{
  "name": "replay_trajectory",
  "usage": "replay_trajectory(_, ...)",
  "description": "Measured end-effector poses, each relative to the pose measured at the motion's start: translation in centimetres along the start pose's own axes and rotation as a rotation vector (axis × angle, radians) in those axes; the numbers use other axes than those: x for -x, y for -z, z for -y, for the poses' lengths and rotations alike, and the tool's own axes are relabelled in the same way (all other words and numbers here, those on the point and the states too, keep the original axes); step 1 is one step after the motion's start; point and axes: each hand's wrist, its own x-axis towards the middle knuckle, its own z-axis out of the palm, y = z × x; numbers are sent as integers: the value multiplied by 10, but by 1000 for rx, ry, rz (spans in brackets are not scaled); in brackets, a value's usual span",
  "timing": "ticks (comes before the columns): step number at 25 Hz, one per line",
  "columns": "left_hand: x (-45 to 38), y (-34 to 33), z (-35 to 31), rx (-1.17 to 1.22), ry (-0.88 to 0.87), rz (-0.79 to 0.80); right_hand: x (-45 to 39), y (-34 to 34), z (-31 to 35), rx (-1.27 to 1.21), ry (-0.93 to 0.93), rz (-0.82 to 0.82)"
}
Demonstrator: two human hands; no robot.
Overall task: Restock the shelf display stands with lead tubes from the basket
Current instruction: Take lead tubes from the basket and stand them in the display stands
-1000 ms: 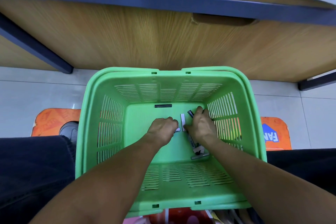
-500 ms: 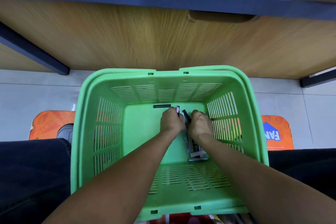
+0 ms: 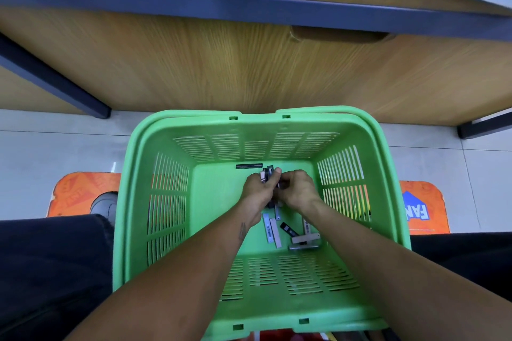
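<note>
From my feed, loose slim grey and black lead tubes lie on the floor of the green slatted plastic basket, and beyond them my left hand and right hand meet, seemingly both clutching a small bundle of tubes.

One green basket. Two hands inside it: left hand, right hand. One dark lead tube lies alone at 12 o'clock. Loose tubes at 6 o'clock: about six; exact count unclear. Two orange mats.
</note>
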Motion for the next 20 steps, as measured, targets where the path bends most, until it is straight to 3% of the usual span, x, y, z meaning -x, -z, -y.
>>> replay_trajectory(3, 1, 16, -3, 171, 70, 4, 9, 0, 10, -13, 86, 99)
replay_trajectory(6, 2, 33, -1, 269, 64, -26, 12, 1, 15, -182, 102, 176)
replay_trajectory(10, 9, 54, 4, 415, 66, 63, 3, -8, 23, -228, 62, -24)
replay_trajectory(13, 10, 66, 2, 451, 123, 8, -1, -24, 29, -303, 93, 39)
replay_trajectory(14, 8, 69, 1, 405, 115, -26, -2, -27, 29, -208, 154, 37)
replay_trajectory(17, 2, 75, 0, 222, 24, -64, -10, -31, 30, 476, 546, -130)
replay_trajectory(20, 3, 74, 3, 64, -30, -80, -11, -37, 40, 862, 619, -87)
